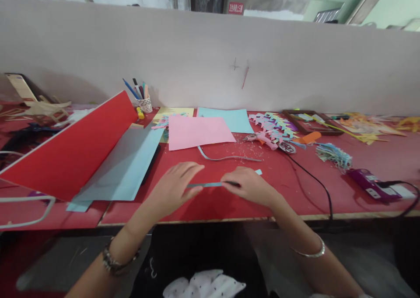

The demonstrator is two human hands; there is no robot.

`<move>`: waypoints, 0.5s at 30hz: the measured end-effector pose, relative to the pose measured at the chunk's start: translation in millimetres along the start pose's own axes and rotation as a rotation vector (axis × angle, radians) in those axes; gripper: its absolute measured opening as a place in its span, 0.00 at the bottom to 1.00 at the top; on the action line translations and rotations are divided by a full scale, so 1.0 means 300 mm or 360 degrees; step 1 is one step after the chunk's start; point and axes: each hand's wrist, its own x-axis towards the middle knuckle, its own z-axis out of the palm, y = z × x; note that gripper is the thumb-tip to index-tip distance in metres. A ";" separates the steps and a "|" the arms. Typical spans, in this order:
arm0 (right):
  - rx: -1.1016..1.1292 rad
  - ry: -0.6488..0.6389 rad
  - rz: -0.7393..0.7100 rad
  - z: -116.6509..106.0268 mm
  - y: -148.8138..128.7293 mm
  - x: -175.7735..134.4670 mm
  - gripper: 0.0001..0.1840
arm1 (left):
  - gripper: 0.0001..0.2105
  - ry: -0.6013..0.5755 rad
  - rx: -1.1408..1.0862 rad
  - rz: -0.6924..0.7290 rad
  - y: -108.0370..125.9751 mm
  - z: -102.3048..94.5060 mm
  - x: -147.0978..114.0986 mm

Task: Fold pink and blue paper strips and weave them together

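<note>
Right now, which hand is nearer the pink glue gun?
Right. The right hand is on the glue gun's near side, slightly left; the left hand is farther left.

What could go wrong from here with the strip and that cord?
The narrow blue strip spans from the left hand to the right hand; too hard a pull might tear or crease it.
The dark cord by the pink glue gun runs to the front edge of the table; a snag could drag things.

Phone (21, 88) propped far left; black cable (398, 182) plugged into purple power strip (367, 182).
</note>
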 end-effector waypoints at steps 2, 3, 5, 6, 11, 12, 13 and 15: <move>-0.0081 0.0094 -0.0076 0.009 -0.036 0.024 0.11 | 0.19 -0.0188 -0.0090 0.0060 0.038 0.017 0.035; -0.0136 0.0160 -0.0090 0.016 -0.047 0.033 0.10 | 0.19 -0.0298 -0.0098 0.0039 0.049 0.022 0.045; -0.0234 0.0276 -0.0103 0.034 -0.060 0.048 0.09 | 0.20 -0.0483 -0.0101 -0.0061 0.058 0.023 0.054; -0.0261 0.0308 -0.0111 0.045 -0.063 0.054 0.08 | 0.19 -0.0540 -0.0116 -0.0117 0.059 0.021 0.054; -0.0175 0.0276 -0.0110 0.093 -0.067 0.081 0.06 | 0.16 -0.0592 -0.0261 -0.0228 0.052 0.015 0.043; -0.0148 0.0271 -0.0095 0.097 -0.067 0.084 0.06 | 0.16 -0.0588 -0.0254 -0.0230 0.051 0.018 0.041; -0.0125 0.0265 -0.0082 0.100 -0.065 0.085 0.06 | 0.17 -0.0587 -0.0232 -0.0223 0.051 0.021 0.039; -0.0097 0.0252 -0.0057 0.099 -0.057 0.082 0.06 | 0.17 -0.0575 -0.0182 -0.0191 0.048 0.026 0.034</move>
